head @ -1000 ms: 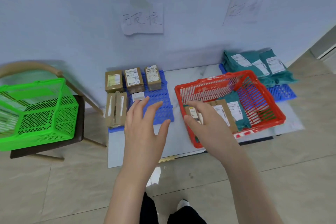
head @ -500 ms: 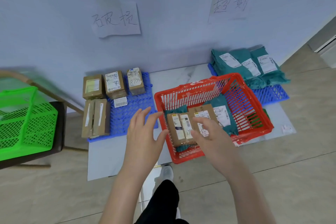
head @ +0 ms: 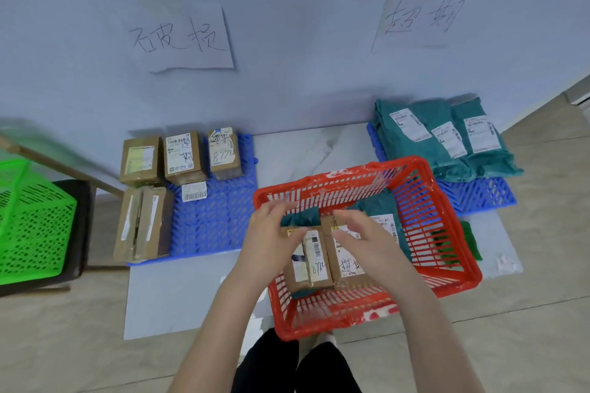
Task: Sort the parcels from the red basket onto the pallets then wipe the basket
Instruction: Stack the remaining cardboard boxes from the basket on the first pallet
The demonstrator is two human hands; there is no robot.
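In the red basket [head: 335,313], the left hand [head: 271,242] is gripping the left brown box [head: 311,268]. The right hand [head: 370,242] is touching the right brown box [head: 346,265], but I cannot tell whether its grip is holding it.

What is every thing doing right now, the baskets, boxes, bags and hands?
red basket, not emptied.
two brown boxes, side by side inside it.
left hand, on the left box; grip unclear.
right hand, on the right box; grip unclear.
left pallet, five boxes on it.
right pallet, teal bags piled on it.
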